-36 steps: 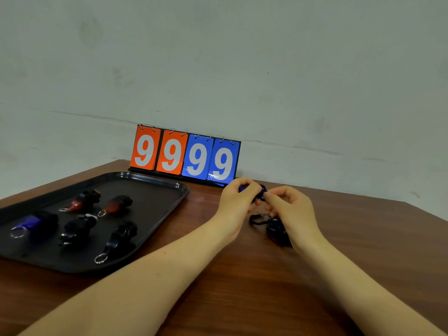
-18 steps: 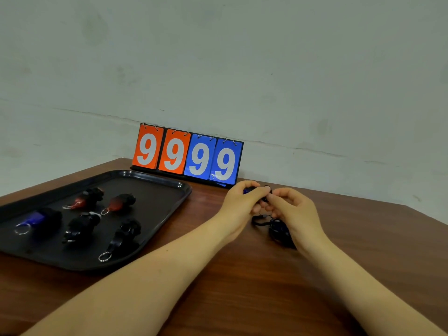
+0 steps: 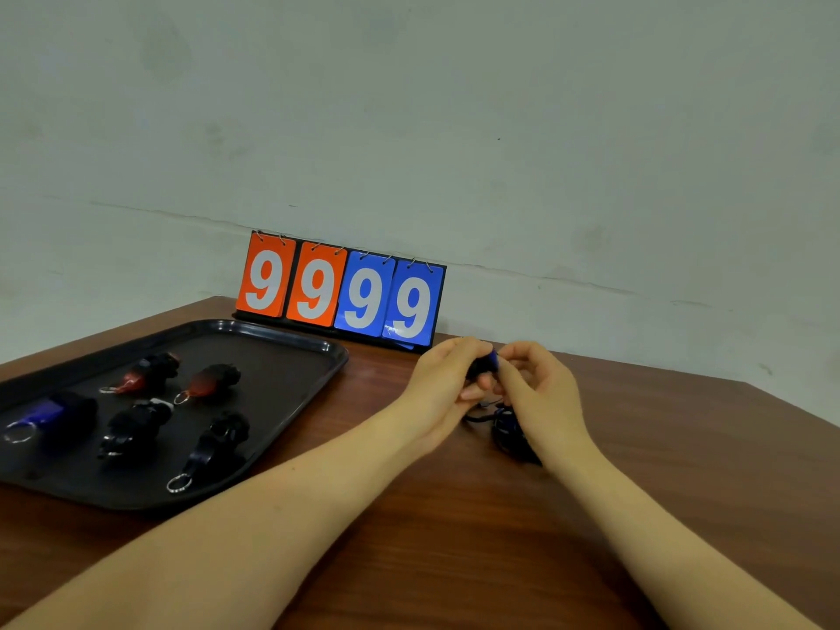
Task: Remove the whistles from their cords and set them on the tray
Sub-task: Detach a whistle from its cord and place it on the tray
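A flip scoreboard [image 3: 341, 293] — two orange nines, two blue — stands on the brown table [image 3: 454, 538] against the wall [image 3: 454, 129].

Dark wooden table [image 3: 454, 538] against a pale, cracked wall [image 3: 454, 129].

Both bare forearms reach forward from the lower edge of the view and converge toward the middle, the wrists held just above the tabletop. The left hand [image 3: 438, 384] has its fingers curled inward, with the fingertips pinching a small dark blue whistle [image 3: 485, 366] from the left side. The right hand [image 3: 541, 393] meets it from the other side, thumb and forefinger bent and closed on the same piece, the remaining fingers loosely curled beneath, so that the two hands touch at the fingertips.
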Demonstrator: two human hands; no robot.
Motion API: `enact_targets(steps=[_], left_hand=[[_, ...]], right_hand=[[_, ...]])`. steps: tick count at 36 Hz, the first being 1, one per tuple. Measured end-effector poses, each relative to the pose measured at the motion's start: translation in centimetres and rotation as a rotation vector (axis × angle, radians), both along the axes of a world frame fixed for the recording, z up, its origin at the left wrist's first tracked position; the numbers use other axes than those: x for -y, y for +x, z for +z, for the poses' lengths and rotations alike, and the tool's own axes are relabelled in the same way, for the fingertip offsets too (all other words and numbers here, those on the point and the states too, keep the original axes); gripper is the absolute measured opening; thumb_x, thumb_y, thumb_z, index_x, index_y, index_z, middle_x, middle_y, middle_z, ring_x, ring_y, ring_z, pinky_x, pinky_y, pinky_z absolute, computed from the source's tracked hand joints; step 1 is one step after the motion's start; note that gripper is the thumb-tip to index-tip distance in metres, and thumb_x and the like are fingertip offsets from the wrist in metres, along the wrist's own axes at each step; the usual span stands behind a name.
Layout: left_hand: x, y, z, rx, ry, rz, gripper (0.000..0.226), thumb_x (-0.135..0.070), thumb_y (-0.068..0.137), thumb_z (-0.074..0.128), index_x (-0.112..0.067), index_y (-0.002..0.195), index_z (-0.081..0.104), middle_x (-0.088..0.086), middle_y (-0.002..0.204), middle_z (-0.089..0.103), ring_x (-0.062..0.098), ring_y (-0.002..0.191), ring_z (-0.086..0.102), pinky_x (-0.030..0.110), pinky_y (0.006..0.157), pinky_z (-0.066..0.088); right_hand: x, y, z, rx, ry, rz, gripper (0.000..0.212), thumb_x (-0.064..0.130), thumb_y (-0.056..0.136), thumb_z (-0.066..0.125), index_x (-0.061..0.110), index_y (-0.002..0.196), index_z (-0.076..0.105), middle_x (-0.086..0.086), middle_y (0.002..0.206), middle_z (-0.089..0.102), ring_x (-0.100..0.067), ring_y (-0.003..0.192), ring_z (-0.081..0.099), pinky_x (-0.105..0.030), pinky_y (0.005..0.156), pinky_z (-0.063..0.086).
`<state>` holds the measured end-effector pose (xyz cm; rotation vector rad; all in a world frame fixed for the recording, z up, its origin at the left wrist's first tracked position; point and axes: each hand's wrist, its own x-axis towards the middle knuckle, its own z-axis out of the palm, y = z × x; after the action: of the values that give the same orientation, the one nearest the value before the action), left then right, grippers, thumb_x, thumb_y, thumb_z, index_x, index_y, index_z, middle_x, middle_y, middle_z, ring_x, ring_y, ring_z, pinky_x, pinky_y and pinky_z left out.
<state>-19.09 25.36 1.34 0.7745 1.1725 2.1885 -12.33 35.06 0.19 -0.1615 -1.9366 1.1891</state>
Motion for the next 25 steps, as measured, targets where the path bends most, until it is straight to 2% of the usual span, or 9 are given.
enact_targets(steps=[5,10,14,16,19,21,25], left_hand=[[0.11,0.08,0.13,0.020,-0.036,-0.016,0.019,-0.009,0.096,0.041,-0.002,0.085,0.053,0.009,0.058,0.047,0.013,0.047,0.032,0.019,0.046,0.034],[0.15,0.38,0.30,-0.144,-0.197,0.042,0.024,-0.018,0.098,0.036,-0.004,0.097,0.056,0.008,0.069,0.054,0.011,0.047,0.047,0.019,0.041,0.031],[0.21,0.53,0.00,-0.342,-0.415,0.097,0.038,-0.039,0.103,0.025,-0.012,0.106,0.051,0.002,0.065,0.051,0.012,0.048,0.042,0.014,0.037,0.033],[0.36,0.45,-0.07,-0.396,-0.469,0.102,0.043,-0.051,0.101,0.025,-0.015,0.101,0.049,-0.003,0.056,0.047,0.008,0.044,0.038,0.015,0.040,0.033],[0.26,-0.11,-0.44,-0.433,-0.435,0.090,0.043,-0.058,0.094,0.039,-0.017,0.093,0.050,-0.010,0.053,0.045,0.005,0.043,0.033,0.018,0.042,0.028],[0.32,-0.31,-0.50,-0.393,-0.403,0.067,0.042,-0.057,0.093,0.044,-0.016,0.096,0.051,-0.009,0.054,0.042,0.006,0.041,0.029,0.019,0.040,0.024],[0.45,-0.27,-0.34,-0.289,-0.356,0.013,0.038,-0.045,0.098,0.042,-0.017,0.074,0.047,-0.007,0.051,0.038,0.008,0.040,0.022,0.022,0.042,0.015]], right_hand=[[0.18,0.21,0.03,-0.067,-0.038,-0.001,0.003,0.011,0.091,0.062,0.012,0.089,0.063,-0.002,0.077,0.068,-0.007,0.066,0.065,-0.017,0.058,0.052],[0.56,0.35,0.27,-0.069,-0.047,0.032,0.012,0.008,0.092,0.060,0.017,0.087,0.066,0.002,0.075,0.068,-0.004,0.062,0.063,-0.016,0.055,0.051],[0.53,0.38,0.57,-0.030,-0.089,0.048,0.010,0.010,0.092,0.060,0.016,0.089,0.068,0.002,0.069,0.068,-0.004,0.059,0.062,-0.018,0.055,0.052],[0.36,0.45,0.69,0.005,-0.125,0.065,0.008,0.011,0.092,0.060,0.011,0.091,0.068,0.000,0.066,0.065,-0.005,0.055,0.059,-0.020,0.053,0.051],[0.24,0.52,0.72,0.036,-0.147,0.084,0.011,0.013,0.093,0.058,0.007,0.092,0.068,-0.001,0.065,0.065,-0.007,0.056,0.059,-0.020,0.054,0.050],[0.25,0.54,0.72,0.052,-0.185,0.113,0.013,0.013,0.093,0.058,0.006,0.093,0.068,-0.006,0.069,0.066,-0.013,0.060,0.059,-0.024,0.056,0.050],[0.06,0.54,0.75,0.078,-0.320,0.178,0.013,0.011,0.093,0.057,0.003,0.093,0.068,-0.010,0.069,0.064,-0.017,0.062,0.057,-0.026,0.058,0.047]])
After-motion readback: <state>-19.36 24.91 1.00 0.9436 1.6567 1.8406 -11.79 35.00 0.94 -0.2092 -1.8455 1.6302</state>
